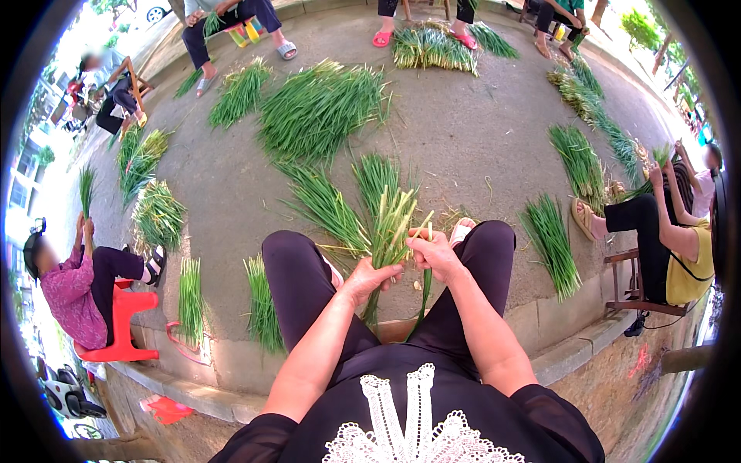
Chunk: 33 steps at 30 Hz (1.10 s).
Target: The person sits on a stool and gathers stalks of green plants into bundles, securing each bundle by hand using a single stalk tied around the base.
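Note:
Between my knees, my left hand point(369, 280) is wrapped round a bunch of chives point(392, 230), its pale stalk ends pointing up and away from me. The green leaves of that bunch hang below my fist. Just to the right, my right hand point(434, 255) is closed in a pinch on a few chive stalks point(422, 292); their pale ends stick up above my fingers and a green blade trails down under them. Past my hands, two loose heaps of chives, a left one point(328, 204) and a middle one point(376, 179), lie on the ground.
A large pile of chives point(320, 108) lies farther off. Smaller bundles lie at left point(190, 297) and right point(552, 243). Several people sit around, one on a red plastic stool point(127, 320), another on a wooden chair point(637, 282). A low concrete kerb point(540, 316) runs beside me.

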Available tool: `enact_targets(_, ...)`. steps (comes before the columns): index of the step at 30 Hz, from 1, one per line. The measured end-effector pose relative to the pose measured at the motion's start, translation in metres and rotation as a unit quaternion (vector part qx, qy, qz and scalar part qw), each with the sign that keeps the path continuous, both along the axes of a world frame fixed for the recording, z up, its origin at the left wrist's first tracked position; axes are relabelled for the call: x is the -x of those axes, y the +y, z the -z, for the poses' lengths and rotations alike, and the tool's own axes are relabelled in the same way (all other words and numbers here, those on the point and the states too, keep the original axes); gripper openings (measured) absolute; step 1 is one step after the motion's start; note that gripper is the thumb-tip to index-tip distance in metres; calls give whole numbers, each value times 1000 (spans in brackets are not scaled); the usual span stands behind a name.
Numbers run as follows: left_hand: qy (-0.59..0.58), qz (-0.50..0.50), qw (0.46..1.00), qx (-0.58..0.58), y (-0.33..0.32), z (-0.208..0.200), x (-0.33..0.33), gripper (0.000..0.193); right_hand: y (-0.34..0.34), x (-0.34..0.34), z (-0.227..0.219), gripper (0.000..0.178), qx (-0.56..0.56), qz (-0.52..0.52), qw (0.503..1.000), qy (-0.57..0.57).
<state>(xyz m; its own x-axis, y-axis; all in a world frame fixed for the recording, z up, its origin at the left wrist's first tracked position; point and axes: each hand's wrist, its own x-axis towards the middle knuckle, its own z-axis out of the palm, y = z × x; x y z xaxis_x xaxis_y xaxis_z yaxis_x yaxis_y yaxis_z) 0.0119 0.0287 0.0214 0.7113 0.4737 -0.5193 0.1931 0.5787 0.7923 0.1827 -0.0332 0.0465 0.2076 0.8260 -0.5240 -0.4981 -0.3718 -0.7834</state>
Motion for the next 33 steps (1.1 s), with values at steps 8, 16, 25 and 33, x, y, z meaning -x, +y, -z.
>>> enact_targets(8, 11, -93, 996, -6, 4, -1, 2, 25, -1, -5, 9, 36, -16, 115, 993, 15)
enact_targets(16, 15, -103, 994, -19, 8, 6, 9, 21, -2, -25, 12, 28, -68, 205, 976, 23)
enact_targets(25, 23, -213, 976, -29, 16, 10, 20, 17, -8, -48, 22, 29, -112, 408, 905, -51)
enact_targets(33, -10, -268, 963, 8, 26, 14, 30, 21, -16, -61, 28, 27, -5, 397, 908, -133)
